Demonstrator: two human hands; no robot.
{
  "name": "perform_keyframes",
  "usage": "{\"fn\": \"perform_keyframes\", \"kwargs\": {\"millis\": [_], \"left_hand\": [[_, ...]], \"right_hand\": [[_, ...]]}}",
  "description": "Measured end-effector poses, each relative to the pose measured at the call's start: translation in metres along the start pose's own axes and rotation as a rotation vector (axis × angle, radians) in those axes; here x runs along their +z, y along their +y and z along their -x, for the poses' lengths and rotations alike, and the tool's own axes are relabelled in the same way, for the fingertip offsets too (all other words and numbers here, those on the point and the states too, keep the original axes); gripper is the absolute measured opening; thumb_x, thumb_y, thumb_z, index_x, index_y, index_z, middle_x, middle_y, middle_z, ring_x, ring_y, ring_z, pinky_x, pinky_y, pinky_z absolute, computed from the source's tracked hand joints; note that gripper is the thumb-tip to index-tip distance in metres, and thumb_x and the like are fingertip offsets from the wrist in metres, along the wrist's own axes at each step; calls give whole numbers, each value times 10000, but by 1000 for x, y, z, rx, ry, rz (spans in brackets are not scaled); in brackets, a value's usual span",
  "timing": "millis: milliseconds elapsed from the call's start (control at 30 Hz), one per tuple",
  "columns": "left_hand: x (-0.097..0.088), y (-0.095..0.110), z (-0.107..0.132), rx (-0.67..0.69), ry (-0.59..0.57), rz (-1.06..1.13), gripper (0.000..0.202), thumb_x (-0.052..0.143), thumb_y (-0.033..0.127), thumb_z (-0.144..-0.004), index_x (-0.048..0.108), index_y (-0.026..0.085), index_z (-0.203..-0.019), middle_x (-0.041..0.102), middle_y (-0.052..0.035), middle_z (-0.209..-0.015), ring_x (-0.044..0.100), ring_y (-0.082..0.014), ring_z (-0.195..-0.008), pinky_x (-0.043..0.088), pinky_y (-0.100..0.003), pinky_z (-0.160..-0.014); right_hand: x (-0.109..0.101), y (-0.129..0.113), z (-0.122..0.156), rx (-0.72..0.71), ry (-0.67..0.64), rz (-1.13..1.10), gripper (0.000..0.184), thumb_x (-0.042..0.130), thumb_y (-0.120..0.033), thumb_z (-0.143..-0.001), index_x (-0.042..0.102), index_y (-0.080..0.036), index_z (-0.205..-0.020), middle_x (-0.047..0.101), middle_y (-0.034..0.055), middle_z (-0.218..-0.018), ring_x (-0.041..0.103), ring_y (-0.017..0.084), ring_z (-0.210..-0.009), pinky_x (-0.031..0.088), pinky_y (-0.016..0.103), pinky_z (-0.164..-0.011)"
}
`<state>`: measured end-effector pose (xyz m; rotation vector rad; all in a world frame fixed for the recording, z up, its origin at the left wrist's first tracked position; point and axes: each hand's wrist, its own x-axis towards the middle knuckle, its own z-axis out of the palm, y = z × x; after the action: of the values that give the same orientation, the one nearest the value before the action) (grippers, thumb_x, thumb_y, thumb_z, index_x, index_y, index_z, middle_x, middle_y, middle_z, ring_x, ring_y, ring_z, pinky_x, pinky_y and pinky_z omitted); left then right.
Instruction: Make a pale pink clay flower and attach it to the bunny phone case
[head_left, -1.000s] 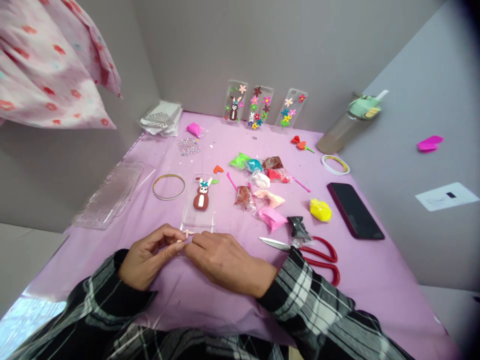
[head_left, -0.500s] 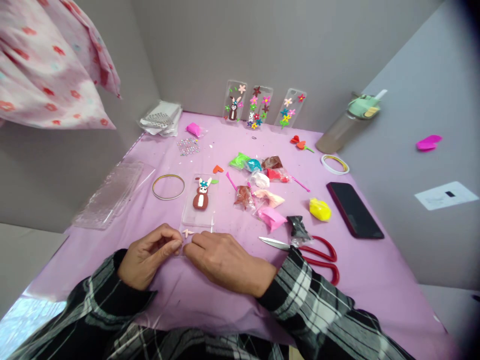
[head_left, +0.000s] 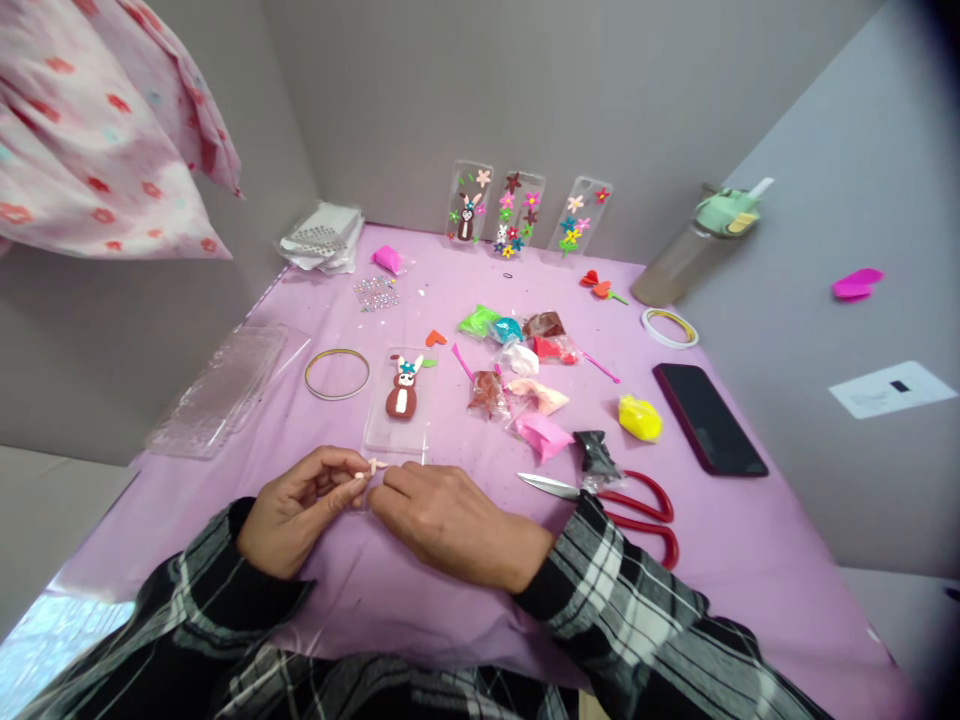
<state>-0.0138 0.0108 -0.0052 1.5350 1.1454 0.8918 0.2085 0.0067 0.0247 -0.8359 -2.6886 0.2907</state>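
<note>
We've got glossy clear plastic phone case (head_left: 421,430) w/ matt clay bunny (head_left: 401,398) on it, shiny steel scissors (head_left: 547,485) w/ smooth red plastic handles (head_left: 643,525), glossy black phone (head_left: 709,420), smooth lilac plastic sheet (head_left: 742,560).

Illumination is bright, even and diffuse; no direct source is visible, and shadows remain faint and soft. Overexposed glare whitens the lower-left corner of the lilac-covered worktop (head_left: 420,620). Wide-angle distortion slants the flat grey wall (head_left: 525,90) toward the frame edges. A dark vignette shades the upper-right corner. The small pale-pink clay piece (head_left: 373,465) shows mild softness.
</note>
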Motion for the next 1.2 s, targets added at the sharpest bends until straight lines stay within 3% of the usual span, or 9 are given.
{"fn": "perform_keyframes", "kwargs": {"millis": [500,700,967,1100,1200], "left_hand": [[-5,7,-2,55,-32,-35,205,561,262,-986,700,217,-841,637,17,-724,611,-135,-701,518,-233,-724],[-3,4,-3,39,-18,-15,71,649,251,-935,708,214,-927,660,9,-762,629,-135,-700,534,-234,-688],[1,1,-2,36,22,12,71,683,261,-898,697,206,-941,705,-24,-862,675,-163,-776,565,-264,-717],[-1,3,-2,33,17,-7,82,677,283,-907,702,209,-933,681,2,-767,647,-146,-691,548,-249,-673],[-4,6,-3,32,5,-31,140,652,299,-923,700,210,-827,647,14,-695,620,-143,-664,533,-250,-682]], "right_hand": [[0,0,0,1,-28,18,118,451,-142,-1066,559,-144,-1111,664,36,-976,597,164,-789,469,290,-637],[0,0,-1,5,-19,10,90,460,-139,-1062,548,-152,-1077,671,43,-989,604,162,-803,480,288,-662],[-1,1,-1,8,-33,-3,73,477,-143,-1057,543,-148,-1088,668,42,-1009,599,158,-814,469,287,-674],[0,0,0,8,-31,12,79,468,-148,-1060,545,-151,-1079,660,35,-992,588,163,-796,453,290,-651],[-1,0,0,9,-36,19,82,463,-147,-1061,543,-157,-1081,652,27,-967,578,164,-772,441,291,-627]]}}
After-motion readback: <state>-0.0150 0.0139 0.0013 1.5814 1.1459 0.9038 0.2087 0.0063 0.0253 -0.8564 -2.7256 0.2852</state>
